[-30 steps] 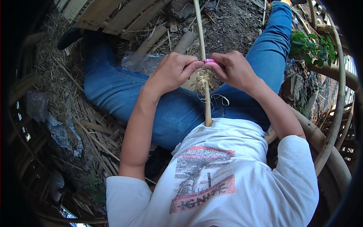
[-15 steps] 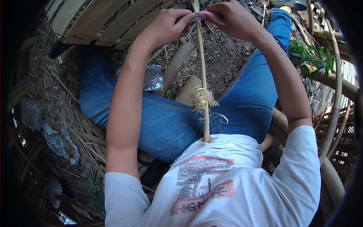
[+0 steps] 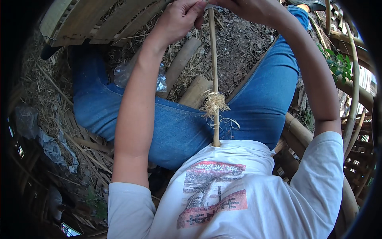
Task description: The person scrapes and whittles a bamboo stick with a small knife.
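Note:
A slim peeled wooden stick runs from my waist away to the top of the view, its near end against my shirt. My left hand is closed in a pinch beside its far part, on a small whitish strip. From the other side my right hand meets it with bent fingers; the upper edge cuts off its fingertips. A tangle of pale curly shavings clings round the stick near my lap. The stick's far end is out of view.
Slatted wood stands at the far left. Clear plastic lies by my left leg, near cut bamboo pieces between my legs. Bamboo poles and green leaves are on the right. Dry straw covers the ground at left.
Both hands sit higher in the view, now partly cut off by its upper edge. The stick's far end has left the picture. The shavings stay in about the same place.

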Demonstrator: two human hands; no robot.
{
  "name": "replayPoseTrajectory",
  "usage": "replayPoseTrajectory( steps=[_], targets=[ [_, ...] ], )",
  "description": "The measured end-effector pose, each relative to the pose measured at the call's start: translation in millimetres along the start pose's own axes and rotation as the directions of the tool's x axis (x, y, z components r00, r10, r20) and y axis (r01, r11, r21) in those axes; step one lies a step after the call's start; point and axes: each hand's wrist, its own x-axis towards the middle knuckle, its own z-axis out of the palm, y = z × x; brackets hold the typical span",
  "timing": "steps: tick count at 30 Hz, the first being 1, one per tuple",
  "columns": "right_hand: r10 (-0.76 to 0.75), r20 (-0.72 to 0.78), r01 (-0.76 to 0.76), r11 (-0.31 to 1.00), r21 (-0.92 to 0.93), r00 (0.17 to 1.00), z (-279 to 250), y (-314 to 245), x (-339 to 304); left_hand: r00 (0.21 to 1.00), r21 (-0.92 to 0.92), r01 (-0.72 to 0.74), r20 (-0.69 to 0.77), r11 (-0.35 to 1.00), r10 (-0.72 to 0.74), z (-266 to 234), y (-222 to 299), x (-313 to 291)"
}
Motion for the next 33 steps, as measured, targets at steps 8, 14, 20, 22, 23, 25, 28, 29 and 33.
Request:
replayPoseTrajectory(
  steps=[8,14,20,22,23,25,28,29,33],
  targets=[
    [0.003,-0.013,-0.003,1.000,-0.019,1.000,5,-6,-10,0.998,0.096,-0.066,-0.018,0.993,0.068,5,0,-6],
    [0.120,0.081,-0.118,0.993,-0.032,0.989,4,-14,-13,0.999,0.035,-0.049,0.001,0.998,0.049,6,1,-11],
    [0.221,0.104,-0.220,0.975,-0.025,0.970,2,-19,-17,0.998,0.109,-0.059,-0.005,0.992,0.060,5,1,-10],
    [0.105,0.056,-0.106,0.994,0.025,0.993,4,-17,-20,0.998,0.070,-0.057,0.020,0.996,0.056,5,3,-11],
    [0.106,0.059,-0.108,0.994,0.028,0.993,6,-19,-23,0.998,0.069,-0.054,0.022,0.996,0.052,6,5,-14],
    [0.169,0.070,-0.176,0.980,0.096,0.983,10,-28,-32,0.998,0.096,-0.012,0.066,0.995,0.006,5,7,-23],
    [0.174,0.040,-0.178,0.976,0.124,0.984,13,-30,-34,0.995,0.176,-0.047,0.092,0.983,0.031,1,8,-21],
    [0.195,0.058,-0.201,0.971,0.127,0.979,12,-31,-33,0.995,0.179,-0.046,0.092,0.983,0.030,2,8,-23],
    [0.135,0.063,-0.142,0.982,0.126,0.989,9,-35,-36,0.994,0.133,0.046,0.089,0.990,-0.058,7,15,-31]
  ],
)
